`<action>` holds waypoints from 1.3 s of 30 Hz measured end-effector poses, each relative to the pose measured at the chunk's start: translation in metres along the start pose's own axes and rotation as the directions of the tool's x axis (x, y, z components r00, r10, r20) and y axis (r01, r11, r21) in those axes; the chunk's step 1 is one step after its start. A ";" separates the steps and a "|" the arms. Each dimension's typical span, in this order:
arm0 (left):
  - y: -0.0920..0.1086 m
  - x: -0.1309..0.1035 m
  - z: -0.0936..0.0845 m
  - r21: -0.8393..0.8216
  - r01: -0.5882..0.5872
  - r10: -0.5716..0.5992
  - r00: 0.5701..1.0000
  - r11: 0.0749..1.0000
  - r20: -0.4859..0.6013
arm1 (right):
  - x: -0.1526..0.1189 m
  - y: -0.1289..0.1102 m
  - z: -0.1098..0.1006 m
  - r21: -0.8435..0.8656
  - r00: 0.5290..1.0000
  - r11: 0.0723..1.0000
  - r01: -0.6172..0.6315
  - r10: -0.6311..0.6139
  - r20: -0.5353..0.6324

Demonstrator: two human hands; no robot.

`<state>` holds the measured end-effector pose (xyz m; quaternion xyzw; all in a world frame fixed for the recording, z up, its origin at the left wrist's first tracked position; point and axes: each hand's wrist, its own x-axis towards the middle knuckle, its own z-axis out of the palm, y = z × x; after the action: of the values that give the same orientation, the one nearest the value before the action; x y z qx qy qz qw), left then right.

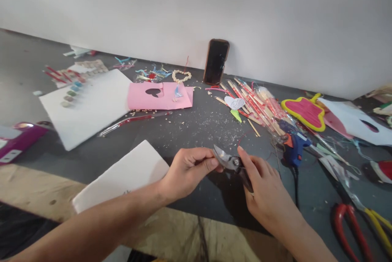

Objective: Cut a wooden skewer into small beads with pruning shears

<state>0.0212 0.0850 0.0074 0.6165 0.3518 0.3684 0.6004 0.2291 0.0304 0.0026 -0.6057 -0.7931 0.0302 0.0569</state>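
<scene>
My right hand (269, 186) is wrapped round the dark handles of a pair of pruning shears (229, 160), whose curved metal blades point up and to the left. Right at the blades, my left hand (190, 171) has thumb and fingers pinched together; whatever sits between them is too small and hidden to name. Both hands are above the near edge of the dark table (183, 131). Pale crumbs lie scattered on the tabletop beyond the shears. Under my left forearm is a white board (122, 176), partly covered by the arm.
A phone (216, 61) leans against the wall. Wrapped chopsticks (245, 98) lie right of centre, beside a blue glue gun (294, 147). Red-handled scissors (349, 225) are at the near right. Pink paper (143, 100), a beaded heart (181, 76) and another white board (98, 119) occupy the left.
</scene>
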 end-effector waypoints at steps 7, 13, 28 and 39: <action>0.002 0.001 -0.001 -0.089 0.126 -0.123 0.991 0.988 0.043 | 0.002 0.005 -0.003 -0.028 0.998 0.997 0.067 -0.067 0.008; 0.008 0.002 -0.001 -0.197 0.225 -0.203 0.971 0.954 0.124 | 0.001 0.006 -0.002 0.012 0.998 0.998 0.062 -0.062 0.018; 0.003 0.000 0.002 -0.009 0.108 -0.108 0.994 0.994 0.008 | 0.001 -0.004 -0.005 -0.018 0.999 0.999 -0.038 0.038 0.037; 0.005 -0.002 -0.001 0.069 -0.030 0.028 0.999 0.997 0.041 | -0.001 -0.002 -0.010 0.248 0.990 0.967 -0.050 0.015 0.140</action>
<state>0.0193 0.0838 0.0120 0.6492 0.3435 0.3523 0.5800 0.2287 0.0282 0.0122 -0.6030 -0.7749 0.1729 0.0779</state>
